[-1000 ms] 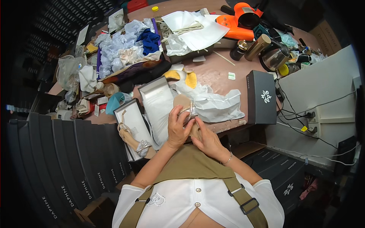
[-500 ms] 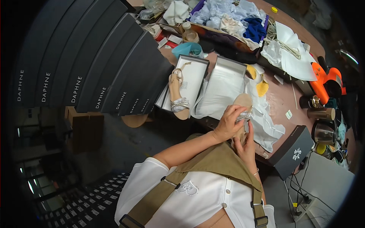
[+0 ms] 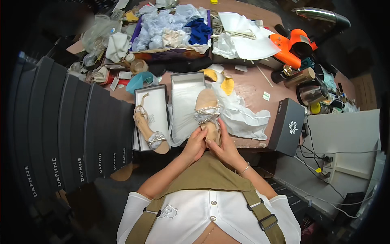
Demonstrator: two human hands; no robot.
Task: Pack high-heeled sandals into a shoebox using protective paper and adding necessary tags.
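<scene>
A beige sandal (image 3: 207, 100) with sparkling silver crossed straps is held up in front of me, toe pointing away. My left hand (image 3: 194, 143) grips the left side of its heel end, fingers closed. On the other side, my right hand (image 3: 226, 149) holds the heel end too, with the thumb on the insole and a finger along the edge. A matching sandal (image 3: 143, 124) lies on its side across a shallow grey-and-white box part (image 3: 162, 103) to the left. Behind the held sandal, an open shoe box (image 3: 188, 78) contains white tissue.
Stacked dark shoe boxes (image 3: 73, 130) rise at the left. Crumpled white paper (image 3: 245, 122) and yellow sponge-like pieces (image 3: 227, 86) lie on the table. A dark box (image 3: 287, 127) stands at the right edge. Farther back are an orange heat gun (image 3: 290, 46) and a purple bin (image 3: 209, 20).
My view has turned to the right. The left hand has shifted from the silver straps to the heel end, leaving the straps uncovered. Both hands still hold the sandal.
</scene>
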